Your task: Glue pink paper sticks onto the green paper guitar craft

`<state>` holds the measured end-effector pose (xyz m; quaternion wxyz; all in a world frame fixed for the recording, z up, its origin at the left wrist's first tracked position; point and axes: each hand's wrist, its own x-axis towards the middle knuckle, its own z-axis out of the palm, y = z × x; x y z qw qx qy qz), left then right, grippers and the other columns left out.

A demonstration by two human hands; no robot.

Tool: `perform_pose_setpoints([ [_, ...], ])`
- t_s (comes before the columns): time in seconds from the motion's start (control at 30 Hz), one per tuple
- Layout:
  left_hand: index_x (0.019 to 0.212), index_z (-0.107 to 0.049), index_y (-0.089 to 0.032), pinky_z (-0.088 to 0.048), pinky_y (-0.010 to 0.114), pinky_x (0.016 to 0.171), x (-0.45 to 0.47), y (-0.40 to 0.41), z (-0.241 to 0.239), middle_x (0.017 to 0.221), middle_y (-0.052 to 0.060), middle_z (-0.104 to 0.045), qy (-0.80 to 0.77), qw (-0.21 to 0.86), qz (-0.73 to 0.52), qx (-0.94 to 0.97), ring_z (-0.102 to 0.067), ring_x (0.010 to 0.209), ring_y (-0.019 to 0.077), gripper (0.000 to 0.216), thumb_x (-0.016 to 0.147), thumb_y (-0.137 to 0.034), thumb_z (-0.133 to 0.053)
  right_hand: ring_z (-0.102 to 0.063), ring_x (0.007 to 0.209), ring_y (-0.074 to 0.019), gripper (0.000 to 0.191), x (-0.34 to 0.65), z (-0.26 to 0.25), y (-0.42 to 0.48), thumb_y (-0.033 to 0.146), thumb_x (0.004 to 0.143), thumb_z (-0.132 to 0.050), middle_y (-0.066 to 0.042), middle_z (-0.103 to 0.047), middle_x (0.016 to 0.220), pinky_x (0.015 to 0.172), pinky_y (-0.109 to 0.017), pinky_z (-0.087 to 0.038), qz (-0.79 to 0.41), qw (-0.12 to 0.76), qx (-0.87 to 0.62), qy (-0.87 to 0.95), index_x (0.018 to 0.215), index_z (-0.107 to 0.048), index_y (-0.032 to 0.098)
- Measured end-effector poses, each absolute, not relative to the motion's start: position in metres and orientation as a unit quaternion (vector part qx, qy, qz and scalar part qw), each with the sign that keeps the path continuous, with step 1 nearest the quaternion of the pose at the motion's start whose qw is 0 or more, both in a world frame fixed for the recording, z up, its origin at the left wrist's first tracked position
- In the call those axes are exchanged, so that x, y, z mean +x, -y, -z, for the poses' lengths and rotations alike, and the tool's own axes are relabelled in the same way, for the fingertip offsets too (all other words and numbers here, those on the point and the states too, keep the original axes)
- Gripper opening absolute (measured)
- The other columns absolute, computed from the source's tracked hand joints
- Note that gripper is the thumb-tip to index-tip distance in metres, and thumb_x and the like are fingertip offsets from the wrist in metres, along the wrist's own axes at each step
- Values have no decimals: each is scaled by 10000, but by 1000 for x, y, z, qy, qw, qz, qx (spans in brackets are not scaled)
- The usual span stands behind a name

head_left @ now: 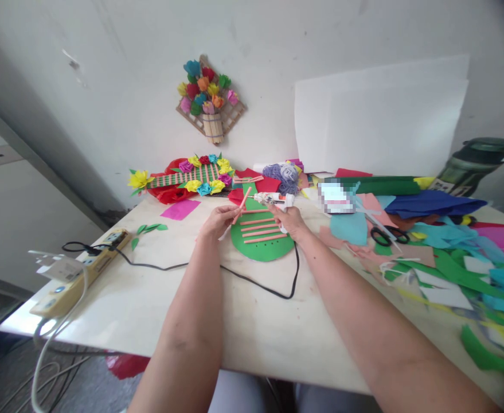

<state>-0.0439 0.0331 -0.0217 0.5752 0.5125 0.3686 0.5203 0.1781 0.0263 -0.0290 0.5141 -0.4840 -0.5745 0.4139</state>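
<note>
My left hand pinches a thin pink paper stick, which stands tilted above the table. In my right hand is a white hot glue gun; its nozzle points left and is close to the stick, though I cannot tell whether they touch. Below both hands lies a green guitar-shaped cutout with several pink strips laid across its body. A row of small dark dots runs along its lower part. More pink sticks rest across the far end of the neck.
A power strip sits at the left, with a black cord looping in front of the cutout. A flower-trimmed guitar craft lies at the back. On the right are scissors, paper scraps, a phone and a green bottle.
</note>
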Motion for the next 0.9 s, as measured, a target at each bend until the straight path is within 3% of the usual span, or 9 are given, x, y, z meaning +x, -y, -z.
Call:
perform_pose_setpoints([
  [0.9, 712, -694, -125, -303, 195, 472, -41, -34, 20, 524, -17, -529, -362, 574, -516, 523, -412, 463, 43, 231, 584, -304, -765, -499, 414, -116, 519, 175, 27, -26, 684, 597, -565, 8, -526, 462, 407, -220, -371, -364, 512, -506, 591, 665, -590, 170],
])
